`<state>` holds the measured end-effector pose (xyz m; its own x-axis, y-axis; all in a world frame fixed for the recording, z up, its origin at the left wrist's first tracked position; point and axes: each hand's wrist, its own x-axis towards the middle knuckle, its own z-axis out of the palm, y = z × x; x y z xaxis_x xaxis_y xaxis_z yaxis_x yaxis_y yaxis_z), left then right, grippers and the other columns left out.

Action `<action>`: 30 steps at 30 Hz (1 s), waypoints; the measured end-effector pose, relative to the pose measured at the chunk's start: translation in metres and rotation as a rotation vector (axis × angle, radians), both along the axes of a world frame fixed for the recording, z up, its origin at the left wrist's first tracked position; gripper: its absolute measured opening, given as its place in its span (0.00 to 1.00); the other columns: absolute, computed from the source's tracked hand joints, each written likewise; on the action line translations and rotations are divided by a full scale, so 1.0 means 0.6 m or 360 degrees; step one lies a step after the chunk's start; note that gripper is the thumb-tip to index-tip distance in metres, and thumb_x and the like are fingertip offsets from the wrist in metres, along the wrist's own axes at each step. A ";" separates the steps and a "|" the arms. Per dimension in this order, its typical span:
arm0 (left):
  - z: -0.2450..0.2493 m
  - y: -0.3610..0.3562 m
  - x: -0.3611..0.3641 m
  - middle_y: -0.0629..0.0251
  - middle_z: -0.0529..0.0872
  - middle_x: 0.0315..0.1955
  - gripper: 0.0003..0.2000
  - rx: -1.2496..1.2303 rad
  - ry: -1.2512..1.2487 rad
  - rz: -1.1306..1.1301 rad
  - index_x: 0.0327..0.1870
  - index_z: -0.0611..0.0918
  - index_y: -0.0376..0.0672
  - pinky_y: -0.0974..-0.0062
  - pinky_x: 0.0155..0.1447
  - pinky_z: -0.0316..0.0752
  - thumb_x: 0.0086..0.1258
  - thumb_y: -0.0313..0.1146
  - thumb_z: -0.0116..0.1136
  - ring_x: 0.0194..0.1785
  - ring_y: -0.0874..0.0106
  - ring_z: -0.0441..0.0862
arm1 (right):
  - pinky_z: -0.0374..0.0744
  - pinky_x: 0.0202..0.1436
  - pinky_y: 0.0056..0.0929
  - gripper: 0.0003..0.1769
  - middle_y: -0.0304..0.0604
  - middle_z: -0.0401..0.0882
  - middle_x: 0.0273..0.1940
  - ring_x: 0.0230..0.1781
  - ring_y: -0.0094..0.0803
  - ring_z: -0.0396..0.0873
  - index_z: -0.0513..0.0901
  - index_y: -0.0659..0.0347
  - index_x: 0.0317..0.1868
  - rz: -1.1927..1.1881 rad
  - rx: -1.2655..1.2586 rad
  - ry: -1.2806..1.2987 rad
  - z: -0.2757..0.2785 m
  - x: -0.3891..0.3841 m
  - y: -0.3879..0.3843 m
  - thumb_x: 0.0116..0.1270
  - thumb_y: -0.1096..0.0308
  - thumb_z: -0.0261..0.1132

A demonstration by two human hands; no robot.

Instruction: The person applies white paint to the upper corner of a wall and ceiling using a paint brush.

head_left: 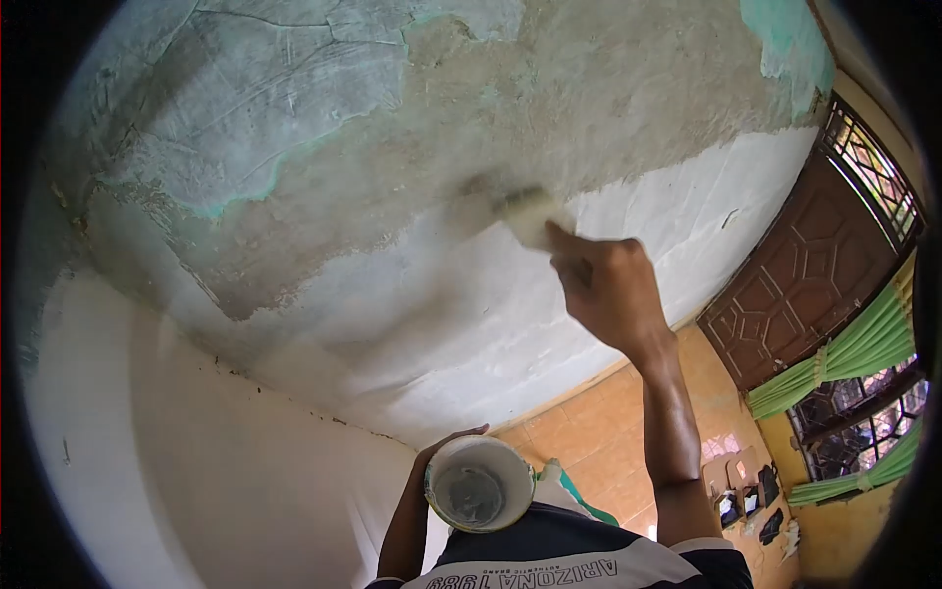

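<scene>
My right hand [613,294] is closed around a flat, pale tool [535,216], blurred by motion, its dark front edge at or close to the wall. The tool is near the border between the bare grey-brown plaster [432,147] and the white-coated part of the wall [687,216]. Low in the view, my left hand [446,439] holds a round white tub [481,483] against my body, its fingers partly hidden behind the rim. Inside the tub is a greyish-white paste.
Peeling green-grey paint [265,108] covers the upper left wall. A white side wall [265,461] stands at lower left. At right are a brown door [805,265], green curtains [863,353] by a window, orange floor tiles [608,422] and several dark items on the floor.
</scene>
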<state>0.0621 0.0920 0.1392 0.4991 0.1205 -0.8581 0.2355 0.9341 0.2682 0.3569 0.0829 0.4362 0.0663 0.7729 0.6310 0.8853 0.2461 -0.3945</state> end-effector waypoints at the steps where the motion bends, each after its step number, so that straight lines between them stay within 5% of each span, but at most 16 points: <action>1: 0.008 0.000 0.004 0.60 0.92 0.36 0.26 0.0038 0.0001 -0.0015 0.43 0.90 0.46 0.61 0.45 0.86 0.71 0.64 0.72 0.34 0.65 0.89 | 0.77 0.30 0.35 0.25 0.56 0.82 0.25 0.18 0.40 0.76 0.89 0.57 0.67 -0.0018 0.0115 0.0069 0.014 -0.005 0.000 0.68 0.75 0.74; 4: 0.035 -0.016 0.007 0.60 0.92 0.37 0.25 0.0144 0.0069 0.0042 0.43 0.90 0.46 0.61 0.45 0.86 0.70 0.64 0.72 0.35 0.65 0.89 | 0.82 0.34 0.47 0.24 0.53 0.86 0.28 0.27 0.53 0.86 0.90 0.55 0.65 -0.0151 0.0247 0.0149 0.032 -0.015 0.003 0.68 0.73 0.72; 8: 0.004 0.001 0.003 0.61 0.92 0.37 0.25 0.0013 0.0002 -0.0015 0.45 0.90 0.46 0.60 0.45 0.86 0.71 0.63 0.72 0.35 0.65 0.89 | 0.80 0.31 0.41 0.25 0.53 0.83 0.26 0.22 0.46 0.82 0.88 0.58 0.67 -0.0042 0.0203 -0.0144 -0.044 -0.011 0.034 0.69 0.74 0.72; 12: 0.083 -0.038 0.009 0.60 0.92 0.38 0.26 0.0185 0.0026 0.0092 0.45 0.90 0.46 0.60 0.46 0.87 0.71 0.64 0.72 0.35 0.65 0.89 | 0.86 0.38 0.50 0.21 0.56 0.87 0.28 0.29 0.55 0.88 0.89 0.57 0.64 -0.0040 -0.0466 -0.0345 -0.091 -0.019 0.003 0.70 0.71 0.68; 13: 0.122 -0.057 0.010 0.63 0.93 0.37 0.21 0.0338 -0.0083 0.0218 0.46 0.91 0.46 0.64 0.46 0.87 0.72 0.57 0.74 0.36 0.69 0.90 | 0.87 0.40 0.52 0.21 0.57 0.88 0.29 0.31 0.55 0.88 0.90 0.56 0.63 -0.0021 -0.0644 -0.0377 -0.095 -0.017 -0.002 0.70 0.70 0.68; 18: 0.071 -0.041 0.004 0.65 0.94 0.37 0.16 0.0265 0.0047 0.0347 0.50 0.93 0.44 0.69 0.47 0.87 0.74 0.47 0.76 0.37 0.74 0.91 | 0.84 0.36 0.46 0.20 0.58 0.87 0.30 0.29 0.53 0.88 0.91 0.58 0.62 0.0038 -0.0104 -0.0175 -0.059 -0.003 0.004 0.70 0.72 0.70; 20: 0.116 -0.067 0.010 0.60 0.93 0.35 0.25 0.0801 -0.0027 0.0247 0.44 0.90 0.45 0.61 0.45 0.87 0.70 0.61 0.75 0.35 0.67 0.90 | 0.84 0.35 0.48 0.22 0.55 0.86 0.28 0.30 0.52 0.88 0.89 0.54 0.65 0.0001 0.0071 -0.0021 -0.016 0.003 0.009 0.70 0.71 0.68; 23: 0.072 -0.036 0.005 0.61 0.93 0.35 0.24 0.0413 0.0027 0.0157 0.43 0.90 0.45 0.62 0.45 0.87 0.70 0.61 0.75 0.34 0.67 0.90 | 0.79 0.30 0.45 0.22 0.49 0.83 0.28 0.25 0.48 0.84 0.89 0.52 0.67 -0.0132 0.0431 0.0014 0.031 -0.005 0.012 0.74 0.72 0.69; 27: 0.038 -0.020 -0.007 0.62 0.93 0.35 0.24 0.0055 0.0044 0.0022 0.42 0.90 0.46 0.62 0.44 0.87 0.70 0.61 0.75 0.34 0.67 0.89 | 0.82 0.31 0.45 0.25 0.47 0.85 0.30 0.26 0.48 0.85 0.86 0.49 0.70 -0.0077 0.0305 -0.0166 -0.037 0.003 0.033 0.74 0.71 0.69; 29: 0.097 -0.068 -0.008 0.61 0.92 0.35 0.25 0.0772 -0.0016 0.0321 0.42 0.90 0.46 0.61 0.44 0.86 0.71 0.62 0.74 0.34 0.67 0.89 | 0.82 0.33 0.45 0.23 0.49 0.86 0.31 0.28 0.48 0.85 0.87 0.50 0.69 -0.0125 0.0074 -0.0156 -0.073 -0.009 0.018 0.75 0.72 0.69; 30: 0.106 -0.072 -0.007 0.61 0.92 0.35 0.25 0.0773 -0.0021 0.0333 0.42 0.90 0.46 0.61 0.44 0.86 0.71 0.62 0.74 0.34 0.67 0.89 | 0.83 0.34 0.47 0.22 0.50 0.86 0.31 0.30 0.50 0.86 0.88 0.50 0.68 -0.0149 -0.0083 -0.0174 -0.089 -0.008 0.010 0.76 0.71 0.68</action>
